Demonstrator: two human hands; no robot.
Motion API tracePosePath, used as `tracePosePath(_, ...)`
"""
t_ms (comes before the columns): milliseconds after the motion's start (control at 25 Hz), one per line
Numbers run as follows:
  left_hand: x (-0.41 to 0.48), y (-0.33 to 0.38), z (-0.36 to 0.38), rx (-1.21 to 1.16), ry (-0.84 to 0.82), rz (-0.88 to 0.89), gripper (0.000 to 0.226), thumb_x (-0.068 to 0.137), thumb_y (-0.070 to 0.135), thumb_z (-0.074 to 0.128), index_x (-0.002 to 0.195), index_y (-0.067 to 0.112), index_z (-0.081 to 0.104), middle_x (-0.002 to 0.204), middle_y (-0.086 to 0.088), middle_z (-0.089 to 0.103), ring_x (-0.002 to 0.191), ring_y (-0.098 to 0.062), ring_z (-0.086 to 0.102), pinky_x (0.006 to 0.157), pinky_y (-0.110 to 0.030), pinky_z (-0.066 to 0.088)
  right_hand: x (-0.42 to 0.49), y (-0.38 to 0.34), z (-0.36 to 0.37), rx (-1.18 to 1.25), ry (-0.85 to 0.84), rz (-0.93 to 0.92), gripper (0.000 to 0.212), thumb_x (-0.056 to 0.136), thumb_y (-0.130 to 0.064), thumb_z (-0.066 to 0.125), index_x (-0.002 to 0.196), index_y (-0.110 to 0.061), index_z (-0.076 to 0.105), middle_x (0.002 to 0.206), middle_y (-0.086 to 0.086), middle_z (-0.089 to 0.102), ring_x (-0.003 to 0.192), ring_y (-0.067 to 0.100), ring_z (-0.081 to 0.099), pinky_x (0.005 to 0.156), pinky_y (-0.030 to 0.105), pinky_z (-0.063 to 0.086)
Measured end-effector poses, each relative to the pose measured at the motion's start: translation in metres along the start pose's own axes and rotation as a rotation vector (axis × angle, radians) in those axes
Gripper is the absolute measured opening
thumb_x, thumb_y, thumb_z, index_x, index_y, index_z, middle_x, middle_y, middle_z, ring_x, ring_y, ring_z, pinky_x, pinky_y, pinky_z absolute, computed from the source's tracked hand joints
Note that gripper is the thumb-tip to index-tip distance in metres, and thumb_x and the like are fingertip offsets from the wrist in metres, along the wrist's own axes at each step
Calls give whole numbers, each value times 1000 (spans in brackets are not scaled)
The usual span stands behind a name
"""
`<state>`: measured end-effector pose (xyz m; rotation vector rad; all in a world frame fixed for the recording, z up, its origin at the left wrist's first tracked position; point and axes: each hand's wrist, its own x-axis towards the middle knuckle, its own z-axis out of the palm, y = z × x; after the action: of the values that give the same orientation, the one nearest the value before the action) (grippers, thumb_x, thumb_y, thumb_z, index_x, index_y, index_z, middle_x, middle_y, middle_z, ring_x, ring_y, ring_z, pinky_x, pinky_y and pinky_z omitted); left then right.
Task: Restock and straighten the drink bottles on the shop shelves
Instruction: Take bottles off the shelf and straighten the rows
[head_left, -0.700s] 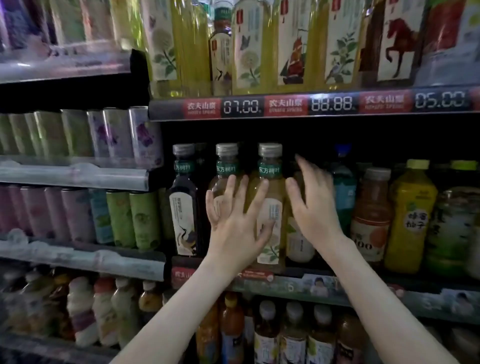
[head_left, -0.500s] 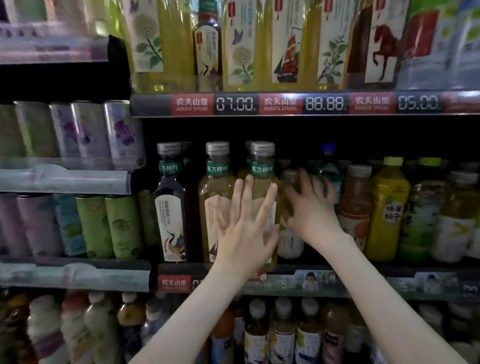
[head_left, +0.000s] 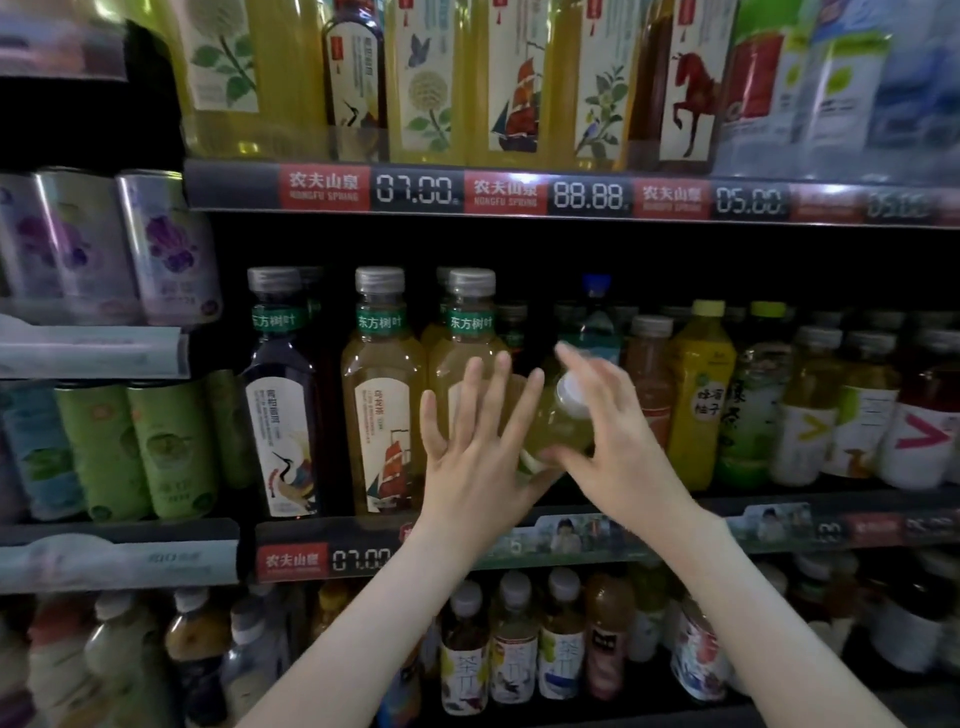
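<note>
Head view: a white-capped yellow-green bottle (head_left: 558, 426) tilts cap-forward at the front of the middle shelf (head_left: 779, 525), with the fingers and thumb of the right hand (head_left: 618, 457) curled round it. The left hand (head_left: 478, 467) grips nothing, fingers straight and spread, palm at the bottle's lower end, in front of a tall grey-capped bottle (head_left: 462, 358).

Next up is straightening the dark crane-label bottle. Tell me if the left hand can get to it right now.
Probably yes. The dark crane-label bottle stands in the front row with nothing before it; the left hand, fingers spread straight, is just to its right, past the ship-label tea bottle.
</note>
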<state>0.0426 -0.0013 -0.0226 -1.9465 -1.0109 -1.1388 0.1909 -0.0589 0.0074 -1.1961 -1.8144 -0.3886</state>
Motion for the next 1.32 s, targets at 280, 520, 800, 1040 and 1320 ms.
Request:
tracePosePath(280,3,34,19,-460,108,-41,59,73,39,68,120,10,45,110,-9,64,114,-22,52,99,-59,39,-17,13,-28,329,100,-1,54,95,-30,49,145,-20,31,146,-7,38,137,7,35,110,21,32)
tracePosePath(520,11,39,-24,-737,316,-164,65,74,40,72,122,5,46,113,-5,57,109,-8,50,97,-8,38,49,44,-12,-68,120,283,89,88,-36,64,152,-24,3,157,7,16,143,19,10,116,40,13)
tracePosePath(800,23,17,-62,-853,295,-398,70,66,56,69,123,24,42,108,7,55,100,-4,53,81,-12,48,61,45,7,-263,8,209,76,87,-34,62,150,-33,18,150,18,14,138,36,14,112,48,17)
tracePosePath(1040,12,15,-73,-887,271,-373,64,67,50,72,119,24,44,108,20,51,101,11,51,81,-4,41,30,17,0,-171,10,-18,71,84,-18,67,139,-36,26,148,18,15,129,43,32,86,51,51)
tracePosePath(1320,-10,6,-92,-925,226,-379,65,68,52,71,121,24,44,109,4,59,102,-7,57,85,-17,48,-5,9,-13,-144,126,-136,80,78,-5,74,137,-37,30,144,5,15,132,37,32,104,42,40)
